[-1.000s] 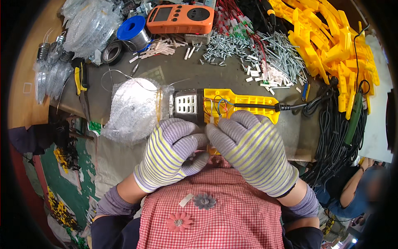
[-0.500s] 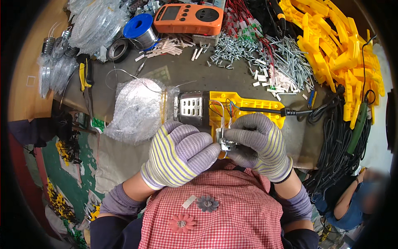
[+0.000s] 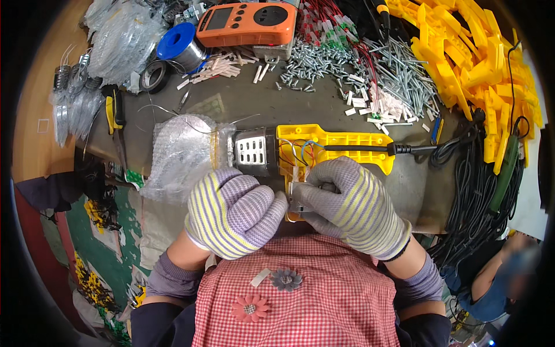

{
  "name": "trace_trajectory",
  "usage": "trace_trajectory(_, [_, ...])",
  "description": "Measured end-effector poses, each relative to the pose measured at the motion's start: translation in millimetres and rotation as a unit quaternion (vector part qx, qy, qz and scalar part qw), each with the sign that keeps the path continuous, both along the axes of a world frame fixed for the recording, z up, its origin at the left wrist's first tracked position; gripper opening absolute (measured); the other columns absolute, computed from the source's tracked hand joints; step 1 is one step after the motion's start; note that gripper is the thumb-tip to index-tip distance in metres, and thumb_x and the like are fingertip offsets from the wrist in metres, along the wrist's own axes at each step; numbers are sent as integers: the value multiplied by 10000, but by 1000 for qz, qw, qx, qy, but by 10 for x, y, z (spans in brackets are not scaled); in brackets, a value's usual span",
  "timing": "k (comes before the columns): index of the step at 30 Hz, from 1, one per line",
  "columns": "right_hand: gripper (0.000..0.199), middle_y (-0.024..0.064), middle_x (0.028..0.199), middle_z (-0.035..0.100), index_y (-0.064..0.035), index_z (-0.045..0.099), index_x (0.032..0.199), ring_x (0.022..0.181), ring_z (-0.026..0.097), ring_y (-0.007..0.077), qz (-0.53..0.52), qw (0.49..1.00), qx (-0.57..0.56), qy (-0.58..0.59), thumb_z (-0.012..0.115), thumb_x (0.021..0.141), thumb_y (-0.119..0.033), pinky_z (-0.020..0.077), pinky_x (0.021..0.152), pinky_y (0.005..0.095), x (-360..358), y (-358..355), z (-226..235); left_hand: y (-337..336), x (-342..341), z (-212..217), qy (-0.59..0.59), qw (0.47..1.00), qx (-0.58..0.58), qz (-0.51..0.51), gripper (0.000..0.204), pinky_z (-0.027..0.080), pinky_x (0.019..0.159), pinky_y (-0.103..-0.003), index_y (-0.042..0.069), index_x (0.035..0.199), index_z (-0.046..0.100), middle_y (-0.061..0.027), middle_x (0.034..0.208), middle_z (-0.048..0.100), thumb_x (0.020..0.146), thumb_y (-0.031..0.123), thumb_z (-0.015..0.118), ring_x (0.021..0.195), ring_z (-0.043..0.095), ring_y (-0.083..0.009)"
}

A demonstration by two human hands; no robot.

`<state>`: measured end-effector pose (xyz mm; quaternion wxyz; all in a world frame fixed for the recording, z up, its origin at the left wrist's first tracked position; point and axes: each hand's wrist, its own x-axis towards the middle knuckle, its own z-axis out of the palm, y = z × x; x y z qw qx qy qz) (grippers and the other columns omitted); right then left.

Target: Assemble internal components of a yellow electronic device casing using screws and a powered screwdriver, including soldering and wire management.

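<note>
Tabletop (image 3: 300,107): grey, crowded, carrying everything below.
Yellow shell pile (image 3: 480,63): heaped loose at the far right, no bin around it.
Black cables (image 3: 480,196): bundled at the right edge, hanging over the tabletop's rim.
Clear bags (image 3: 121,34): far left, stuffed with small parts too blurred to tell apart.
Bubble-wrap bag (image 3: 182,153): lying just left of the tool, wrapped over its metal end; contents otherwise unclear.
Tool half-shell (image 3: 324,153): open yellow casing, lying flat at the middle near edge; long axis across the view, left to right; grey vented metal block (image 3: 254,151) at the left end, black cord (image 3: 416,148) leaving the right end; red, blue and white wires (image 3: 300,151) lying inside the open shell.
Orange meter (image 3: 245,23): far centre, lying flat, screen side up.
Screws (image 3: 347,63): scattered loose beyond the shell, in no container.
Solder spool (image 3: 179,49): blue, beside a black tape roll (image 3: 153,75).
Left hand (image 3: 231,211): in a striped glove, curled into a fist, thumb tip touching the small metal part (image 3: 298,199).
Right hand (image 3: 347,202): in a striped glove, closed on that small metal part, held at the shell's near edge, against the left hand.
</note>
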<state>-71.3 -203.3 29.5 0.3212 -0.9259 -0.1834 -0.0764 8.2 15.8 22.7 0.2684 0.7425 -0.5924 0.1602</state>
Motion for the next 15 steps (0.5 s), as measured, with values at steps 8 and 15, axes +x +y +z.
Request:
trace_trajectory(8, [325, 144, 942, 632, -56, 624, 1007, 890, 649, 340, -60, 989, 94, 93, 776, 731, -139, 550, 764, 420, -31, 13, 92, -226, 5, 354, 94, 977, 182, 68, 166, 481, 521, -408, 125, 832, 637, -36, 852, 590, 739, 253, 688, 687, 641, -239])
trace_trajectory(15, [561, 183, 1035, 646, -20, 542, 1241, 953, 644, 386, -83, 990, 114, -2, 779, 738, -96, 539, 802, 441, -98, 22, 0, -540, -143, 381, 213, 957, 113, 162, 214, 517, 709, -448, 22, 851, 639, -162, 884, 614, 658, 71, 718, 815, 617, -391])
